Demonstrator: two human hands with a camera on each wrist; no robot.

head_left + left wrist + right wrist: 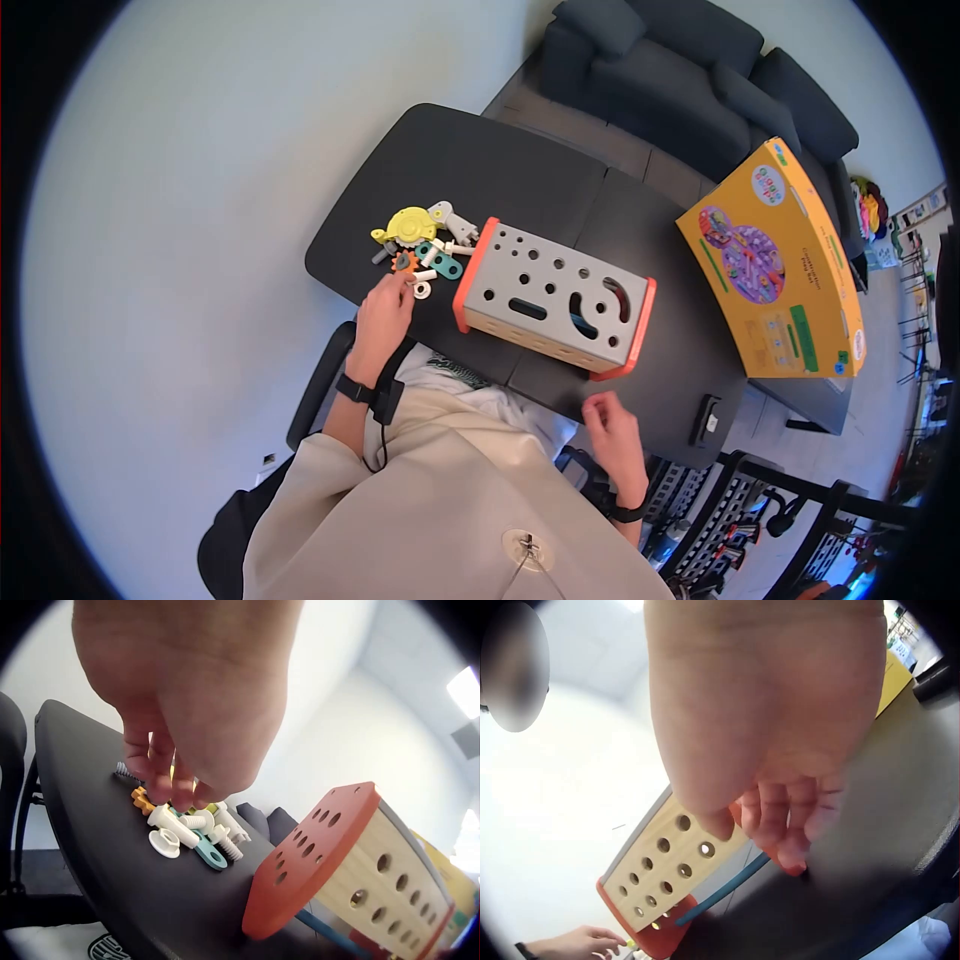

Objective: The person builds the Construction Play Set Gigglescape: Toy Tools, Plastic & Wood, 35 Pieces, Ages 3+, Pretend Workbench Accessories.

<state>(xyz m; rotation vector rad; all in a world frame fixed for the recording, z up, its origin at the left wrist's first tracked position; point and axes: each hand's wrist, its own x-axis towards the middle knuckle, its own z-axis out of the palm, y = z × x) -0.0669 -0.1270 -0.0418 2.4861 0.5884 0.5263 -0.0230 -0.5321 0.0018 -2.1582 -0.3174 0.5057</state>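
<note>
My left hand [385, 315] reaches over a pile of toy construction parts with fingers bent down, fingertips right at the parts. Near the fingertips lie an orange gear [141, 801], white plastic bolts [174, 823], a white flanged ring [159, 846] and a teal strip with holes [208, 852]. Behind them is a round yellow piece [410, 225]. My right hand [615, 445] hangs loosely curled by the table's near edge, holding nothing. A toy box [556, 312] with a grey holed top, wooden sides and red ends stands between the hands. A blue rod [727, 886] shows under its wooden side.
The dark table [450, 150] extends behind the box. A big yellow carton [790, 270] stands at the right. A small black object [706, 420] lies near the right edge. Beyond are a dark sofa [660, 90] and a black rack [720, 510] at lower right.
</note>
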